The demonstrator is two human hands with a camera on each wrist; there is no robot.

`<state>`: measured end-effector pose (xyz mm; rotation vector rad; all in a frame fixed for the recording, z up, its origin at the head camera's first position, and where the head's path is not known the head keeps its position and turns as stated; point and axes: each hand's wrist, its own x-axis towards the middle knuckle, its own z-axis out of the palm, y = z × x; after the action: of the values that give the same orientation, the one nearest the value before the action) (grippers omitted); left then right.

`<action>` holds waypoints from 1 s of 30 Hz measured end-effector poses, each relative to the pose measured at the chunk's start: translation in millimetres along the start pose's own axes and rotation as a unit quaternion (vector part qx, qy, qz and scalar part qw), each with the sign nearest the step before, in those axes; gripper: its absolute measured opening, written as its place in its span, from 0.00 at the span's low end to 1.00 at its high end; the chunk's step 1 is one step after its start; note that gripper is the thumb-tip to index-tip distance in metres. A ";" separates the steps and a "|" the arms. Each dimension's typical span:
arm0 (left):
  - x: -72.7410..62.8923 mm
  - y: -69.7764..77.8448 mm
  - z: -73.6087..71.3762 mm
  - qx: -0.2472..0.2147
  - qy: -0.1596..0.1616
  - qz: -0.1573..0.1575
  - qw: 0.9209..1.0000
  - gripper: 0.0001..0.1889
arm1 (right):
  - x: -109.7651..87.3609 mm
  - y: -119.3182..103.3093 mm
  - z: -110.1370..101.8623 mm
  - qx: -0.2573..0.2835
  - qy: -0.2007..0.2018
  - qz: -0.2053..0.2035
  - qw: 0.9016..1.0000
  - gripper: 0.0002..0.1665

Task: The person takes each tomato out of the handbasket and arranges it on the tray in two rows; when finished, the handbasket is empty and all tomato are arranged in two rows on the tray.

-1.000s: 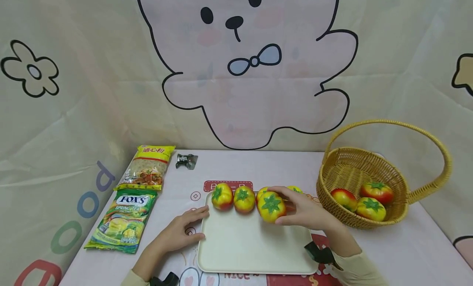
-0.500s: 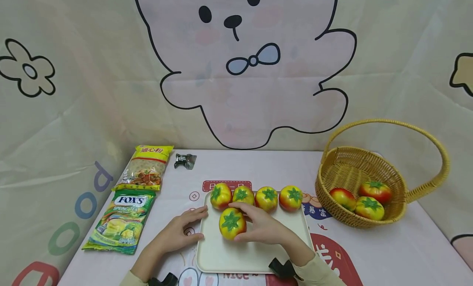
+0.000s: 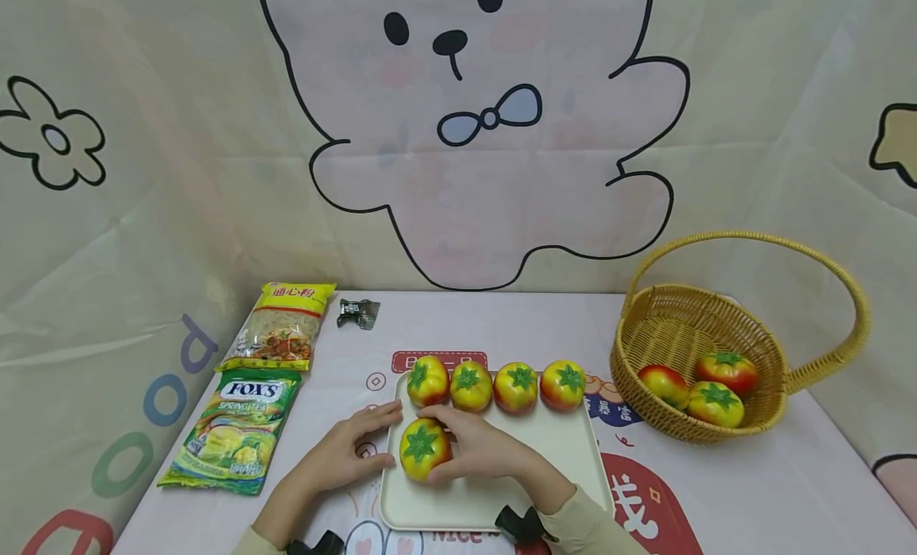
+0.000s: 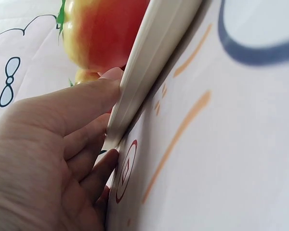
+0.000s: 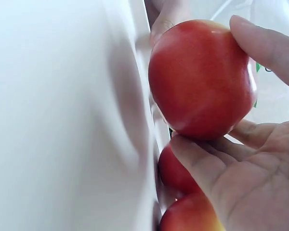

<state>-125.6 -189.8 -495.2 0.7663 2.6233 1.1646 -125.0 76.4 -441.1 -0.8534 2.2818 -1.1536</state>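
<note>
Head view: right hand (image 3: 485,451) grips a fruit (image 3: 423,450) over the tray's (image 3: 437,507) left part; left hand (image 3: 354,450), fingers relaxed, touches the edge, likely steadying it. Left wrist: thumb meets rim. Right wrist: fingers span the fruit's sides, leaving its underside free.

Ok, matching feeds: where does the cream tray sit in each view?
Head: the cream tray lies low, near the middle, left of the basket.
Left wrist: its side slants down and left from the top edge.
Right wrist: its pale surface fills the left half.
Shared landmark: the left hand, at left in left wrist, top in right wrist.
</note>
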 end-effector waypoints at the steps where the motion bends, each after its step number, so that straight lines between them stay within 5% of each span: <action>1: -0.1 0.1 0.0 -0.001 0.000 0.000 1.000 0.31 | 1.0 0.0 0.7 -0.003 -0.002 0.002 1.000 0.46; 30: 0.1 0.0 0.3 0.007 0.006 0.010 1.000 0.32 | 5.2 0.2 3.6 -0.005 -0.024 0.011 1.000 0.52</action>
<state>-125.5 -189.6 -495.4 0.7926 2.6427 1.1616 -126.6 70.9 -443.8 -0.8497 2.2539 -1.1019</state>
